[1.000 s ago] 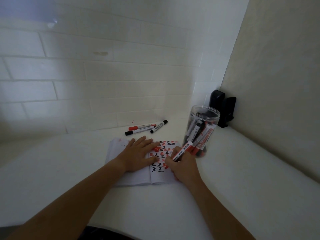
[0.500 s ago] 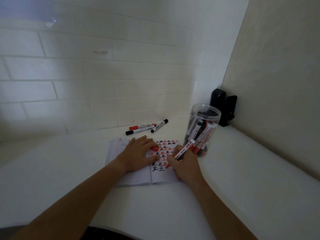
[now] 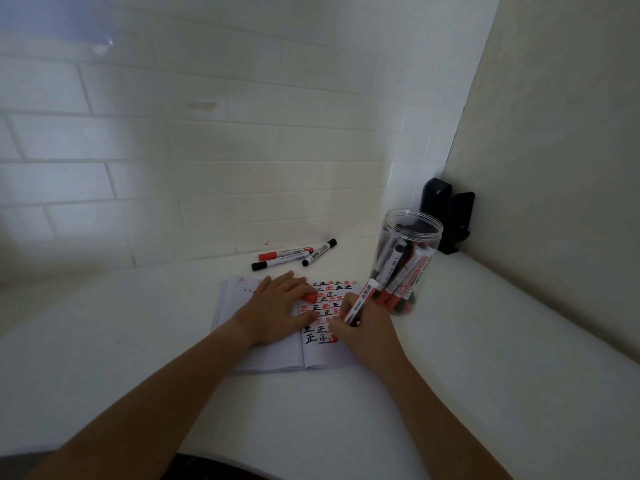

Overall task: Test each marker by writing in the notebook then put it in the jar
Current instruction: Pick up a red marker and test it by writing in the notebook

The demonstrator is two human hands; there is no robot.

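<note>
An open notebook (image 3: 277, 358) lies on the white table, its right page filled with rows of red and black characters. My left hand (image 3: 277, 306) presses flat on the notebook, with a red marker cap (image 3: 309, 298) under its fingers. My right hand (image 3: 363, 332) grips a red marker (image 3: 360, 302), tip down on the right page near the lowest row. A clear plastic jar (image 3: 407, 237) stands to the right of the notebook with several red and black markers inside. Three capped markers (image 3: 294, 257) lie beyond the notebook by the wall.
A white tiled wall runs behind the table and a beige wall closes the right side. Two black box-shaped objects (image 3: 446, 220) stand in the corner behind the jar. The table's front edge curves just below my forearms.
My right hand has shifted slightly across the lower right page with the red marker. My left hand stays pressed on the notebook.
</note>
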